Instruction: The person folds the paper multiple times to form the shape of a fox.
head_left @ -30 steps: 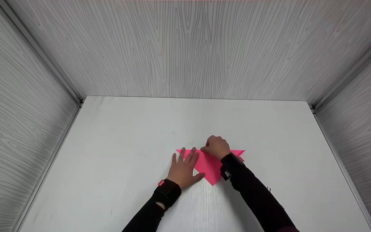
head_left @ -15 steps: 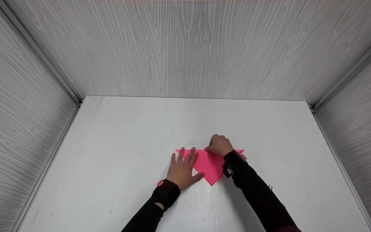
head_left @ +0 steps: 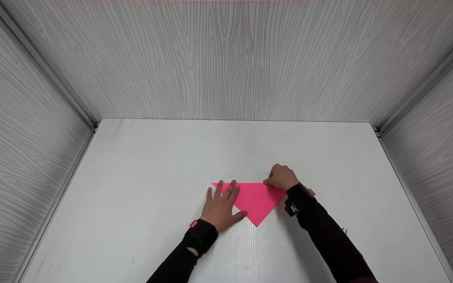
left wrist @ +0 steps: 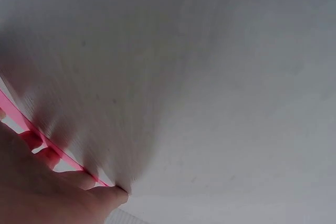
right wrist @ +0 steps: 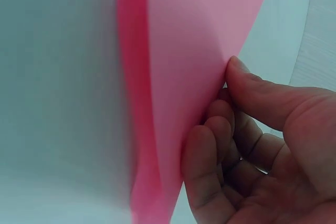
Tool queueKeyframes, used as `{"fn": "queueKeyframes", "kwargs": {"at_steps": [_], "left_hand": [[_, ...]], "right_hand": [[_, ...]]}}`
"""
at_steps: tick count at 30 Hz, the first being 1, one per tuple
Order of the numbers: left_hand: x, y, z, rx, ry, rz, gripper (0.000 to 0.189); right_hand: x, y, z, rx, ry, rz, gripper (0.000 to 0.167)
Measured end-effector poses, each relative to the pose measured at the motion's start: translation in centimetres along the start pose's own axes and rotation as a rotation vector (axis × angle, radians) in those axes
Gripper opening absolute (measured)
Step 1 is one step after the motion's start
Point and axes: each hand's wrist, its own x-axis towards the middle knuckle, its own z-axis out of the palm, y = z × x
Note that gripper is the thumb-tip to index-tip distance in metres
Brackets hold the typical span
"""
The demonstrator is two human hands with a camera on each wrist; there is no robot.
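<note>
A bright pink sheet of paper (head_left: pixel 255 202), folded into a triangle, lies on the white tabletop with its long straight edge on the far side and one corner toward me. My left hand (head_left: pixel 219 210) rests spread on its left part, fingers straight and thumb out to the side. At the far edge, right of the middle, my right hand (head_left: pixel 283 177) has curled fingers and holds the fold at the thumb tip. The right wrist view shows the thumb (right wrist: pixel 247 74) against the paper's edge and a slight gap between the layers. My right hand and wrist cover the right corner.
Pale wood-grain panels rise at the back (head_left: pixel 226 59), left (head_left: pixel 22 157) and right (head_left: pixel 439 157) of the white tabletop (head_left: pixel 151 157). Black straps with small devices sit on both wrists.
My right hand has slid rightward along the paper's far edge, leaving more of its middle in sight. The left hand keeps its place on the paper.
</note>
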Motion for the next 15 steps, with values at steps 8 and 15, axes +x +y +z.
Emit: {"fn": "queueKeyframes", "kwargs": {"at_steps": [8, 15], "left_hand": [[-0.1, 0.1, -0.3, -0.037, 0.007, 0.004, 0.084], [-0.1, 0.0, -0.2, -0.053, 0.009, 0.008, 0.084]], "right_hand": [[-0.1, 2.1, -1.1, -0.027, -0.039, 0.017, 0.025], [-0.7, 3.9, -2.2, -0.02, -0.048, 0.043, 0.026]]}}
